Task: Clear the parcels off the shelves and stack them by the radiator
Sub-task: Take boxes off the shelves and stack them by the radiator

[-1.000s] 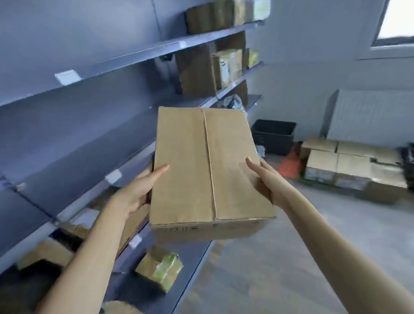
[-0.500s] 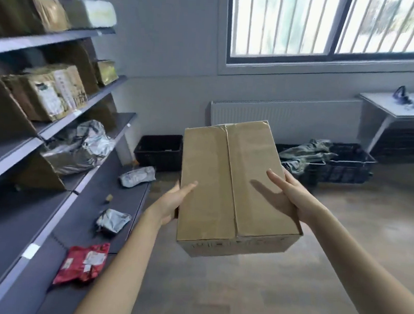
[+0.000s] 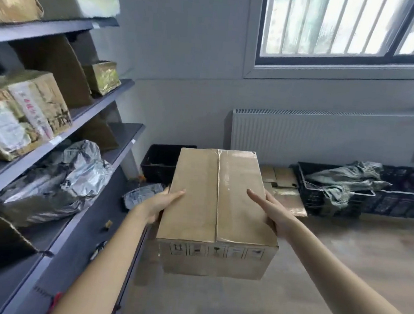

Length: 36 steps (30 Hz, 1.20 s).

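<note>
change: since half a second ago the radiator has come closer and more central, boxes on the floor beneath it now show, and the red packet on the low shelf has all but slid out of view
carried parcel: cardboard box (image 3: 218, 202) held off the floor at mid-frame, taped seam up, printed handling symbols on the near end
left hand: left hand (image 3: 158, 206) clamped on the box's left side, thumb lying over the top edge, fingers hidden beneath
right hand: right hand (image 3: 269, 211) clamped on the right side, thumb on top, fingers out of sight under the box
hands relative to each other: apart, the box's width between them, both near the middle of its length
long axis: runs away from the person, pointing toward the radiator (image 3: 326, 136)
drop zone: stacked boxes (image 3: 281, 185) lie on the floor at the radiator's foot, ahead and slightly right of the carried box, between two black crates (image 3: 163, 162)
nearer hand: the right hand sits on the side closer to the stack
still on shelves: shelves (image 3: 85, 112) at left hold brown parcels (image 3: 26, 115) and a silver bag (image 3: 58, 179)
step judged: carrying, set-down not yet begun
</note>
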Tool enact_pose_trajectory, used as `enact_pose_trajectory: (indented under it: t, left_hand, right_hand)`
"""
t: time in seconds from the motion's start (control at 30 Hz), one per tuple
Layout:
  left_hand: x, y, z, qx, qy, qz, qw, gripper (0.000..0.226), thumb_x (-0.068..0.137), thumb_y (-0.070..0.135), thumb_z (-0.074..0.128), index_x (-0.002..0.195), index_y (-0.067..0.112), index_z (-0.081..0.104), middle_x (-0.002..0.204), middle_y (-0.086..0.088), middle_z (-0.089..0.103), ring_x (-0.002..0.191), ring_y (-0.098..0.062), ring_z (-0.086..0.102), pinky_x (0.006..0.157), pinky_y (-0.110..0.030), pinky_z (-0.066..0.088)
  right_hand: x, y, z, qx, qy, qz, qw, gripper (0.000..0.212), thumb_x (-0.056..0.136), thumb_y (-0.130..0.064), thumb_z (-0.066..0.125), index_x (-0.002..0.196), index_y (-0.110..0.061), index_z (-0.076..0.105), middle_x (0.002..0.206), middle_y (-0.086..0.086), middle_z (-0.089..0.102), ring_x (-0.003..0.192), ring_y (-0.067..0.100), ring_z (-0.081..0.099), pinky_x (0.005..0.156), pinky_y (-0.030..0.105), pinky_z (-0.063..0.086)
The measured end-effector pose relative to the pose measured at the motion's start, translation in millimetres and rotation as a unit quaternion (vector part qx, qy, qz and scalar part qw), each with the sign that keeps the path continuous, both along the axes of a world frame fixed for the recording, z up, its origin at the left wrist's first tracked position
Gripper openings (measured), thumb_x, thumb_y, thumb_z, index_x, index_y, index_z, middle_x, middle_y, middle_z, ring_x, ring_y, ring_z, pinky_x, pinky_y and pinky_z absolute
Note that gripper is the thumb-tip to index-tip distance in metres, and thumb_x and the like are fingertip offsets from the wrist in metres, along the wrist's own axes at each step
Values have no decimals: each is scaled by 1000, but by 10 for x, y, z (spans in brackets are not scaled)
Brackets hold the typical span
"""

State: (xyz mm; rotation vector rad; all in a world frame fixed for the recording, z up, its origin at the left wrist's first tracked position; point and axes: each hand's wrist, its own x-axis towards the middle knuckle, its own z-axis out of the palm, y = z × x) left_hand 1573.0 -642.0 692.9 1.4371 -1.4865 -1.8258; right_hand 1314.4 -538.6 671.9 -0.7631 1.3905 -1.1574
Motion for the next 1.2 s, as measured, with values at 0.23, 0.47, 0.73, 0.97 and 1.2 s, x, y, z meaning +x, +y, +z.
enact_pose_trajectory:
  t: [0.23, 0.47, 0.73, 0.97, 1.2]
  left_hand:
    - [-956, -1762, -13, -16, 5, -81, 997, 49, 95, 32, 50, 140, 34, 28, 122, 1, 58, 114, -21, 55, 99, -40, 45]
    - [-2375, -3011, -451, 39, 31, -123, 991, 50, 96, 31, 48, 143, 31, 29, 130, 0, 56, 119, -21, 54, 104, -43, 42]
    - [-3677, -4222, -907, 95, 45, -106, 989, 47, 97, 29, 47, 141, 30, 32, 129, 0, 55, 115, -20, 54, 96, -38, 45]
    - [-4244, -5097, -2106, 174, 6, -46, 984, 56, 93, 31, 52, 144, 25, 29, 133, -2, 53, 121, -23, 50, 106, -48, 37]
    - [-4739, -5530, -3906, 296, -31, 80, 951, 72, 93, 44, 47, 150, 31, 4, 141, 0, 42, 110, -13, 52, 79, -27, 46]
  right_hand:
    - [-766, -1373, -187, 13, 0, -79, 997, 68, 75, -58, 62, 134, -32, 39, 117, -15, 57, 103, 7, 57, 76, 29, 49]
    - [-2105, -2444, -512, 38, 15, -138, 990, 56, 84, -48, 61, 133, -29, 41, 120, -12, 58, 110, 13, 57, 92, 37, 49]
    - [-3506, -3703, -567, 88, 63, -99, 989, 52, 88, -42, 58, 133, -24, 42, 127, -5, 55, 113, 16, 54, 94, 35, 47]
    - [-4105, -4814, -1382, 142, 140, -60, 978, 56, 88, -38, 60, 138, -25, 39, 130, -9, 52, 117, 10, 48, 97, 26, 35]
    - [-4577, -5678, -3108, 239, 140, -3, 961, 56, 87, -43, 59, 137, -34, 37, 127, -19, 49, 109, -2, 48, 90, 19, 32]
